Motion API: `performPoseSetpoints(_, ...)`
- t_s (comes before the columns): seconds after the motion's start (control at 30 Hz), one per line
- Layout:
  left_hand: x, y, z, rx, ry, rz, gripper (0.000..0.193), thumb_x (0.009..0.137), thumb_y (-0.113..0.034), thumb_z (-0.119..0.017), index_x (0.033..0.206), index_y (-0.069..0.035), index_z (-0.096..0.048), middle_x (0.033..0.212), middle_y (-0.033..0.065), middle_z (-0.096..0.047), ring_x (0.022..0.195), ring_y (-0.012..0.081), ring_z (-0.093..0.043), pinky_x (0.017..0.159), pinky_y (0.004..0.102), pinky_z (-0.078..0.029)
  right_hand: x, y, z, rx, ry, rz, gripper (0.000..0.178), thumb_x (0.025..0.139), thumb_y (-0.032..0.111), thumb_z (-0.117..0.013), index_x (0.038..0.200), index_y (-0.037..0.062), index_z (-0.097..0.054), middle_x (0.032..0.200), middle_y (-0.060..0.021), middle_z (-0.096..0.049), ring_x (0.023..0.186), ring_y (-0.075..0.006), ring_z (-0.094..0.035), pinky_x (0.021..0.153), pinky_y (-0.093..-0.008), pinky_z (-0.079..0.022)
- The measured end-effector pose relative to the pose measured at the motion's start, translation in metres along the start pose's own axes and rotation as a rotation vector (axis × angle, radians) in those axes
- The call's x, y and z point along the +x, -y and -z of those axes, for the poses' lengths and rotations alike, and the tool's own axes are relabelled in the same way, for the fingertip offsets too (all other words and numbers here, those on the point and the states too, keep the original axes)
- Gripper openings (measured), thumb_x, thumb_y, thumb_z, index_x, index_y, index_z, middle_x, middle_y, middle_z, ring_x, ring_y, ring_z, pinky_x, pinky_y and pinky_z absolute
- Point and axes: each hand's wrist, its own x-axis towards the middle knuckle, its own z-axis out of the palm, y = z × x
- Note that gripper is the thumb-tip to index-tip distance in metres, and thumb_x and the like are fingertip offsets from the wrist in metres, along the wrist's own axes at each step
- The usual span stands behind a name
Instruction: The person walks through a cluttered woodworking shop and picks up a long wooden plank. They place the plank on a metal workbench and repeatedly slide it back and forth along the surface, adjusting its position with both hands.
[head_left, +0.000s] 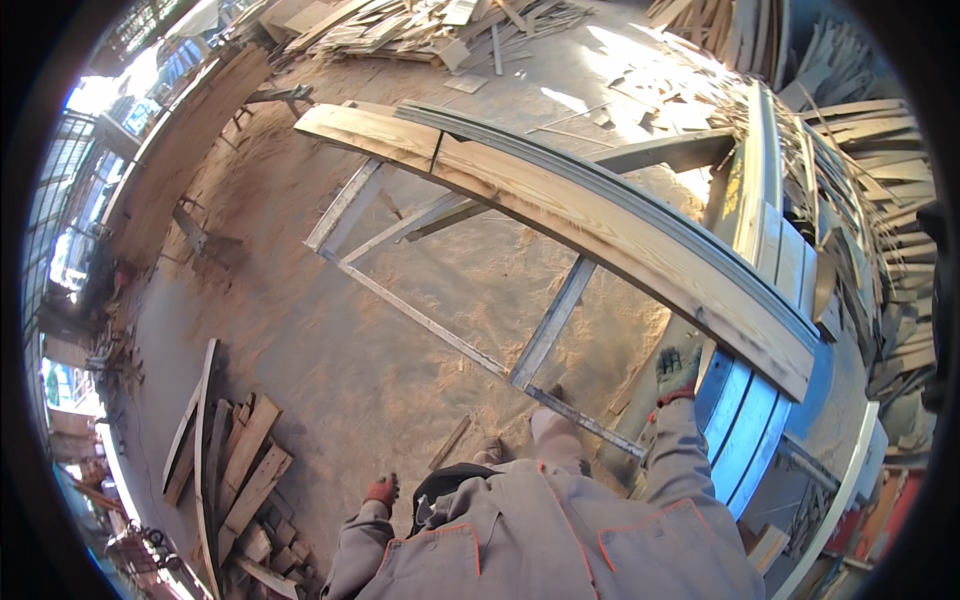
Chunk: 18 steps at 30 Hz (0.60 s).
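Right glove first: our right hand (678,372) is up just beside the near edge of the long timber (620,245), by its right end. Fingers look extended and released. We can't tell whether the fingertips touch the wood (the beam edge is too close to call).

Our left hand (381,490) hangs low at our left side, red and dark glove, well apart from the timber. Fingers look slightly bent; we can't tell if it's loose or clenched.

Timber position: it runs diagonally in front of us, upper left to lower right. A dark joint line separates it from a shorter wood piece (370,135) at the far left end. A grey metal rail (600,178) runs alongside on the far edge. We have a metal frame (556,318) spreading out below the near edge, and a blue slatted bed (740,425) at the right end.

Around us: sawdust-strewn floor (300,350), a heap of offcuts (248,440) lower left, a scrap pile (420,30) at the top, stacked strips (905,200) at far right.
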Motion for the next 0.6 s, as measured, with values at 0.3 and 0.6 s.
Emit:
performPoseSetpoints(0.3, -0.131, 0.040, -0.048, 0.668, -0.078, -0.087, 0.060, 0.099, -0.061, -0.055, 0.113, -0.006, -0.075, 0.111, 0.0243, -0.076, 0.108, 0.0435, -0.072, 0.088, 0.0508, -0.055, 0.145, -0.013, -0.102, 0.402, 0.039, 0.024, 0.075, 0.081, 0.051, -0.090, 0.137, 0.0097, -0.063, 0.134, -0.0116, -0.069, 0.120, -0.0322, -0.067, 0.102, -0.0526, -0.057)
performPoseSetpoints(0.6, -0.121, -0.040, -0.065, 0.225, -0.144, -0.072, 0.037, 0.102, -0.043, -0.066, 0.099, -0.007, -0.074, 0.079, 0.0064, -0.072, 0.063, 0.0188, -0.065, 0.059, 0.0368, -0.052, 0.126, -0.029, -0.078, 0.381, 0.105, 0.027, 0.057, 0.091, 0.034, -0.084, 0.137, 0.0084, -0.063, 0.133, -0.0127, -0.071, 0.121, -0.0311, -0.069, 0.105, -0.0523, -0.059)
